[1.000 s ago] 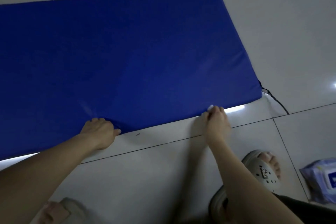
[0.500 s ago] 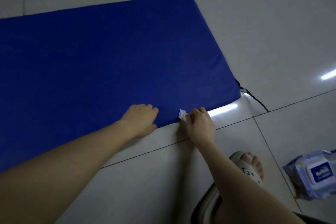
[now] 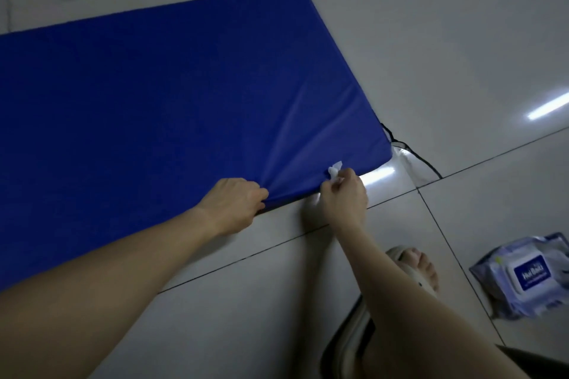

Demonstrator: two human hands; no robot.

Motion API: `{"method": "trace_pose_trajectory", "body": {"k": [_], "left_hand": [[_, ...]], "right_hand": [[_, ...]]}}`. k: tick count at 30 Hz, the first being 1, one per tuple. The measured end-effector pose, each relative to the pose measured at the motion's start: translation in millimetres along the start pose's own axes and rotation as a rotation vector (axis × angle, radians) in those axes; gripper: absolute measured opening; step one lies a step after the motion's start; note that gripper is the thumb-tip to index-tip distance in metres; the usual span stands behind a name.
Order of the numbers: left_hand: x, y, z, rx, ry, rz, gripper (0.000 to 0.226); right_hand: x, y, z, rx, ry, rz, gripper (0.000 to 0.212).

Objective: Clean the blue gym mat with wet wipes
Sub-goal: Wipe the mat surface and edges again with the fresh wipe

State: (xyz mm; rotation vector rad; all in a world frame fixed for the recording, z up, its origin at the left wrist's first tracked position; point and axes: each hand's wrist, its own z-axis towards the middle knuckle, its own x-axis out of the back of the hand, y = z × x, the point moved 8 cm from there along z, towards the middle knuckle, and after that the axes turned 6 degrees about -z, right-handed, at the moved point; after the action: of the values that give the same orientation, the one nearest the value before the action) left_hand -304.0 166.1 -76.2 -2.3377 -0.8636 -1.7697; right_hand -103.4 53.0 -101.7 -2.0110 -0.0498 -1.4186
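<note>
Gripping the near edge of the blue gym mat point(image 3: 154, 86) on the floor point(image 3: 431, 40), our left hand point(image 3: 234, 203) bunches its cover. Just beside it, toward the corner, our right hand point(image 3: 343, 197) has its grip clamped on the wet wipe point(image 3: 335, 170). The mat's length runs leftward.

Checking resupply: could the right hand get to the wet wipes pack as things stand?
Probably yes: the right hand pinches a wipe against the blue mat, but only bare floor lies between it and the wet wipes pack.
</note>
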Motion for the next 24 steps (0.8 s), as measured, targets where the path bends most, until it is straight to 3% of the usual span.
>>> {"method": "trace_pose_trajectory", "body": {"k": [5,11,14,18,22,24], "left_hand": [[5,-40,-54,0.030,-0.079,-0.008,0.030],[-30,-118,-136,0.294,-0.082,-0.018,0.026],[-47,-139,-145,0.403,-0.128,-0.125,0.029],[-51,-149,-137,0.456,-0.152,-0.329,0.023],[-54,-149,-133,0.457,-0.157,-0.320,0.024],[-57,-149,-133,0.452,-0.158,-0.307,0.028]], "right_hand": [[-26,-39,-37,0.188,-0.064,0.018,0.017],[-88,-106,-108,0.409,-0.178,-0.038,0.013],[-120,-143,-145,0.510,-0.271,-0.040,0.008],[-161,-193,-201,0.740,-0.418,-0.098,0.020],[-155,-193,-183,0.786,-0.345,-0.204,0.019],[-133,-172,-151,0.719,-0.286,-0.222,0.020]]}}
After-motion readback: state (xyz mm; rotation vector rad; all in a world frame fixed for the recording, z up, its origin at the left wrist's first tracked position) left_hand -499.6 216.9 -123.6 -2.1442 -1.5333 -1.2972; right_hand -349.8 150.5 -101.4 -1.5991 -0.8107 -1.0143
